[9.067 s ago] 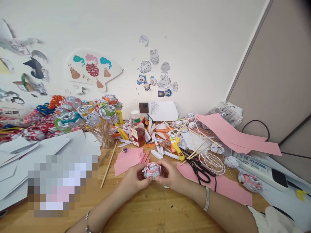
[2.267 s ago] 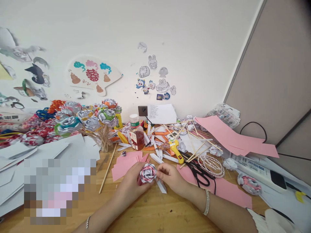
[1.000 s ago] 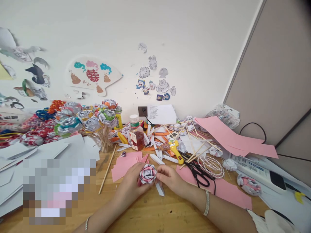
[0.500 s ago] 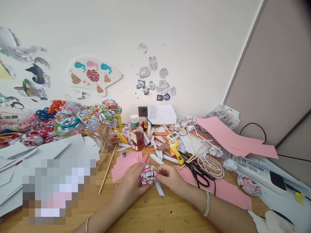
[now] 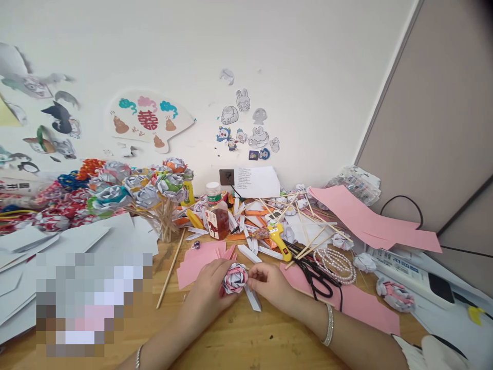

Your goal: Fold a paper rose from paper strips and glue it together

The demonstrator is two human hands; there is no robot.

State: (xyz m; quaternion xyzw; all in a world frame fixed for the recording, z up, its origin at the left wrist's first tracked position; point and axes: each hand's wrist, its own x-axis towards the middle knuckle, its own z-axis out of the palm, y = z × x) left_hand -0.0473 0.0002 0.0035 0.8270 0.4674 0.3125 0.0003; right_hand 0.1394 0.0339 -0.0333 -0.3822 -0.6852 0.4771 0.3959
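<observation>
A pink and white folded paper rose [image 5: 235, 277] sits between both my hands, low over the wooden table [image 5: 239, 339]. My left hand [image 5: 210, 288] cups it from the left and below, fingers wrapped round it. My right hand [image 5: 267, 282] pinches its right edge with closed fingers. A white folded paper strip [image 5: 253, 298] sticks out from under the rose toward me. Pink paper sheets [image 5: 198, 257] lie just behind my hands.
Black scissors [image 5: 316, 275], a pearl string [image 5: 336, 262] and a yellow glue gun [image 5: 280, 239] lie to the right. A small bottle [image 5: 216, 210] and a bunch of paper roses on sticks [image 5: 154, 187] stand behind. White paper [image 5: 77, 236] covers the left.
Over nine seconds the rose has been turned in my hands and lowered slightly toward the table. In the last second my right fingers shifted a little along its right edge.
</observation>
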